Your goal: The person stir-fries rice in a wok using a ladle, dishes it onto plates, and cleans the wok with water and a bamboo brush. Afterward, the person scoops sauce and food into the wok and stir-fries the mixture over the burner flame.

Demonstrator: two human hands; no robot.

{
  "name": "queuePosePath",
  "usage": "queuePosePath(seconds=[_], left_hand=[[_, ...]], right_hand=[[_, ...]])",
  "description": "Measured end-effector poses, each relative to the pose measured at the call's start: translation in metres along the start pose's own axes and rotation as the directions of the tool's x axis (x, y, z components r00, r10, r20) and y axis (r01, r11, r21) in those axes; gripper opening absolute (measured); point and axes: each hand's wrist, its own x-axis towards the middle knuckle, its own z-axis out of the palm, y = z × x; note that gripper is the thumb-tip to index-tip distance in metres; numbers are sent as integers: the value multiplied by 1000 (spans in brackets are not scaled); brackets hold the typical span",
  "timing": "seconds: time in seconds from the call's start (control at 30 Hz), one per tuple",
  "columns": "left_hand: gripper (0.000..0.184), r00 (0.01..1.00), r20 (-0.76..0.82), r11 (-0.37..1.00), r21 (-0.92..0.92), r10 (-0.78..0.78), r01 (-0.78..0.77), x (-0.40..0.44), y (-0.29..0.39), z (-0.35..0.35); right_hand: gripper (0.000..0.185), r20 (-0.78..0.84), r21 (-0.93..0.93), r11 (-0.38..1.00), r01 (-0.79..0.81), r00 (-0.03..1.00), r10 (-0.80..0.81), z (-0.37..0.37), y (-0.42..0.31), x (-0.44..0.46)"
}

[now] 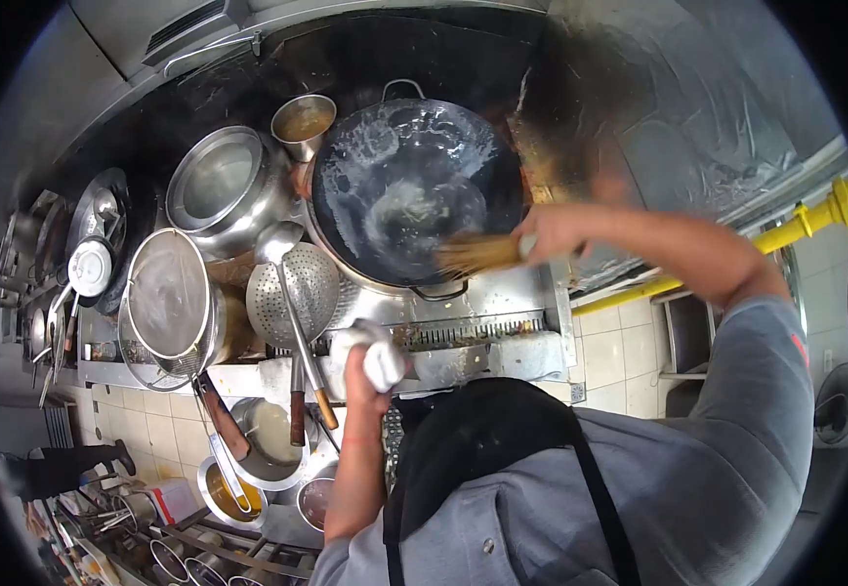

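A large dark wok (346,210) with cloudy water in it sits on the stove. My right hand (553,232) grips a bamboo brush (477,255), whose bristles reach into the near right side of the wok. Down by the stove's front edge, my left hand (363,383) is closed on a folded white cloth (383,365). Left of the wok lies a perforated skimmer (293,293), with a steel ladle (278,241) over it; their handles point toward me.
A large steel pot (233,230), a small steel pot (304,148) and a mesh strainer (169,293) stand left of the wok. A yellow pipe (785,234) runs along the right. Below left are a pot of pale liquid (274,433) and several containers.
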Motion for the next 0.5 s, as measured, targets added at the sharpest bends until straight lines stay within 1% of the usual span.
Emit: queuePosePath(seconds=[0.03,0.07,0.1,0.13,0.2,0.23,0.27,0.3,0.33,0.37,0.4,0.47,0.5], left_hand=[[30,996,-12,996,-24,-86,86,7,-6,21],[28,986,-16,985,-43,-166,165,17,-9,43],[27,974,59,976,3,-217,217,30,-10,59],[27,953,125,961,52,-276,271,45,-15,72],[27,954,196,974,32,-226,225,82,-30,98],[26,976,175,987,114,-131,112,109,-42,94],[26,975,172,984,134,-140,117,101,-45,98],[25,999,23,983,181,-38,33,92,-49,100],[26,990,-115,971,234,83,-54,87,-50,103],[28,981,-120,961,252,150,-116,82,-49,99],[35,969,-139,957,236,205,-168,73,-52,96],[34,951,-171,905,387,259,-177,56,-48,85],[32,940,-176,899,386,292,-206,41,-44,85]], right_hand=[[43,93,-114,984,-134,985,145,-28,-2,-3],[44,159,-236,938,-254,942,295,-58,-8,-5],[40,39,-272,898,-347,928,370,-57,3,13],[40,-93,-175,924,-339,940,328,-52,-20,5],[37,-81,-131,967,-218,975,209,-25,-56,-10],[37,-85,-112,968,-225,973,216,-20,-49,-16],[34,-86,-152,949,-275,961,265,-17,-35,-22],[31,-83,-197,928,-317,948,307,-16,-21,-26],[28,-87,-249,902,-354,935,343,-23,-18,-29],[28,-168,-265,851,-454,891,423,-31,-16,-33],[28,-174,-259,851,-457,889,424,-28,-20,-39],[27,-233,-188,949,-253,950,207,-4,-52,-59],[27,-156,-157,976,-150,980,125,6,-67,-68]])
